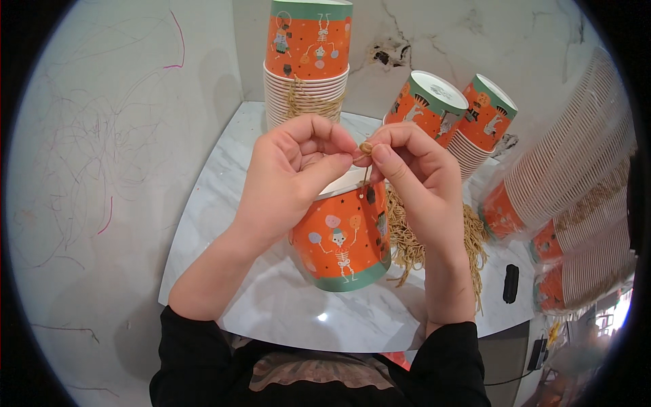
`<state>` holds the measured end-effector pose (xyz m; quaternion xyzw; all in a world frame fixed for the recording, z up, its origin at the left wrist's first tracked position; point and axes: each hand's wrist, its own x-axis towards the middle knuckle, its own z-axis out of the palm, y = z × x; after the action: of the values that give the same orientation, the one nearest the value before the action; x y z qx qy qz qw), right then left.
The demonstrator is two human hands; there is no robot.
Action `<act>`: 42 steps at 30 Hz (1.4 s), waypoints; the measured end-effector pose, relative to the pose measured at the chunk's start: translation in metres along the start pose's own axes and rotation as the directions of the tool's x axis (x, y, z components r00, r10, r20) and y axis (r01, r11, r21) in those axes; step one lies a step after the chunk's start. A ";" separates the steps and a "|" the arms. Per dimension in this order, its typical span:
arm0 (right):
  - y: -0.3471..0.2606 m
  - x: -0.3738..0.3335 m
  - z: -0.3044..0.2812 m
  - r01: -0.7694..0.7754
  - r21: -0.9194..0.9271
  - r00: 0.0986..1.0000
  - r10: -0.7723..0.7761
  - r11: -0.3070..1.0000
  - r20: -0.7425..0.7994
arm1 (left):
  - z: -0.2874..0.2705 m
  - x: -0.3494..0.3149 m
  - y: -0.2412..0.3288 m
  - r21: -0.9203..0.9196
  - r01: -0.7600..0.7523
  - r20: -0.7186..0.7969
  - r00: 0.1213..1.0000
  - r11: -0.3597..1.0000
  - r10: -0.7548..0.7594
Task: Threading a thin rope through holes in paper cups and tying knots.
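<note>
Tan cord (366,147) is bunched into a small knot or loop between my fingertips, with a short end hanging down. My right hand (424,173) pinches it between thumb and forefinger. Closed thumb to forefinger, my left hand (285,173) grips the cord from the other side. Just beneath both hands an orange paper bucket (341,237) with a green base band and skeleton pictures stands on the table, slightly tilted in view. Its white rim is partly covered by my left hand. Beside it, partly behind my right forearm, lies a heap of tan cords (407,247).
A tall stack of upside-down buckets (308,47), with cord draped on it, stands at the back. Two more stacks (434,95) (491,108) lean right of it. Plastic-wrapped bucket stacks (563,149) fill the right side. A small black object (510,283) lies near the table's (264,298) right edge.
</note>
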<state>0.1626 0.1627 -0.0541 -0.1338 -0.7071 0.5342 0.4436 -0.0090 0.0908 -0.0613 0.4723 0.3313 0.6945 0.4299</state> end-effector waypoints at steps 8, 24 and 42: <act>0.002 0.002 0.000 -0.081 0.081 0.997 0.079 0.993 0.019 | -0.005 -0.002 0.002 0.271 -0.037 0.035 0.999 0.962 0.028; 0.004 0.001 0.005 -0.010 0.086 1.000 0.010 0.996 0.005 | -0.008 0.000 0.001 0.417 -0.106 0.034 0.994 0.903 0.100; -0.007 0.002 -0.009 0.227 -0.443 0.974 -0.203 0.867 0.101 | -0.021 0.003 0.029 0.451 0.014 0.054 0.998 0.892 -0.043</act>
<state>0.1700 0.1670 -0.0465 -0.1399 -0.8333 0.3059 0.4387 -0.0371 0.0808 -0.0424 0.5755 0.4765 0.5774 0.3292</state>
